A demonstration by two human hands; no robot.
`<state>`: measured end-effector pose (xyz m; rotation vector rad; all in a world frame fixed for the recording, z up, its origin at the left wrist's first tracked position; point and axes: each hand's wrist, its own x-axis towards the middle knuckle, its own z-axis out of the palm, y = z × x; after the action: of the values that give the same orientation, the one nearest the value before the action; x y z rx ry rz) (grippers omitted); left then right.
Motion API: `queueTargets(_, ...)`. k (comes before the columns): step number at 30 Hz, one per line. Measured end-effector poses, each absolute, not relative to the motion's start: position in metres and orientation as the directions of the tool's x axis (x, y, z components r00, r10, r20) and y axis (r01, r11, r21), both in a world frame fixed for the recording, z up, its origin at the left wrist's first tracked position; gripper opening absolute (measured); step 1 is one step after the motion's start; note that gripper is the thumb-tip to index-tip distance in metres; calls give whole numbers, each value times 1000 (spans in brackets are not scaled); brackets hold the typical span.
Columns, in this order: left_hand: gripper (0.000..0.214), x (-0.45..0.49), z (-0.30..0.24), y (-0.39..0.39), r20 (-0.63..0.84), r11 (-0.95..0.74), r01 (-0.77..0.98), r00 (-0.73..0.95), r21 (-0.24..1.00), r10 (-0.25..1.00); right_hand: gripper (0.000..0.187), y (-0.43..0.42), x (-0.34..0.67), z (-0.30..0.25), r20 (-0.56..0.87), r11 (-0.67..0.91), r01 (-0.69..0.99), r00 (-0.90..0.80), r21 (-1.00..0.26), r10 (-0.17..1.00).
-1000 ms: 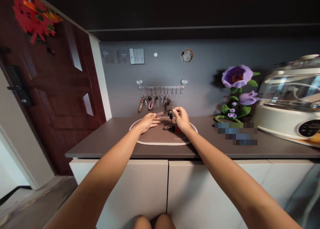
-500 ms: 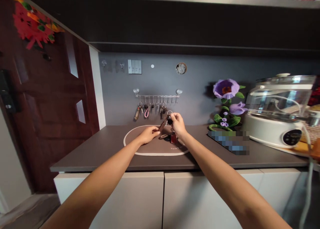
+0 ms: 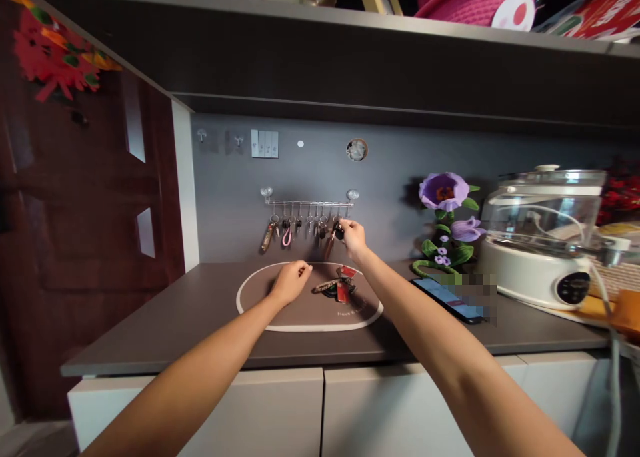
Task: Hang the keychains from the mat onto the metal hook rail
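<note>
My right hand [image 3: 354, 238] is raised to the wall-mounted hook rail [image 3: 310, 203] and pinches a key bunch with a brown strap [image 3: 334, 235] just below the rail's right end. Several other key bunches [image 3: 286, 231] hang from the rail's hooks. My left hand [image 3: 291, 280] hovers low over the oval brown mat [image 3: 280, 314], fingers curled loosely with nothing visible in them. More keys with red and green tags [image 3: 338, 287] lie on the mat between my hands.
A phone [image 3: 440, 296] lies on the grey counter [image 3: 165, 320] right of the mat. Purple artificial flowers [image 3: 447, 207] and a white cooker with glass lid [image 3: 543, 240] stand at the right. A dark wooden door [image 3: 75, 230] is at the left. A shelf overhangs above.
My right hand has lifted the key bunch from above the mat up to the hook rail. My left hand let go of the strap and dropped toward the mat. The view tilted upward.
</note>
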<state>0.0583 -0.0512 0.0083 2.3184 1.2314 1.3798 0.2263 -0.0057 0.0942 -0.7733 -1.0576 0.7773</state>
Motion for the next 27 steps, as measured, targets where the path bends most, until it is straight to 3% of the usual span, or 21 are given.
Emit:
queueTargets(5, 28, 59, 7, -51, 671, -660, 602, 259, 450, 694, 14, 10, 221, 110, 363, 446, -202, 344, -872, 866)
queueTargets(14, 27, 58, 5, -48, 679, -664, 611, 265, 431, 684, 11, 30, 213, 123, 232, 355, -198, 463, -914, 856)
queueTargets(27, 28, 57, 3, -44, 653, -648, 578, 244, 496, 717, 8, 36, 219, 108, 262, 368, -226, 390, -902, 882)
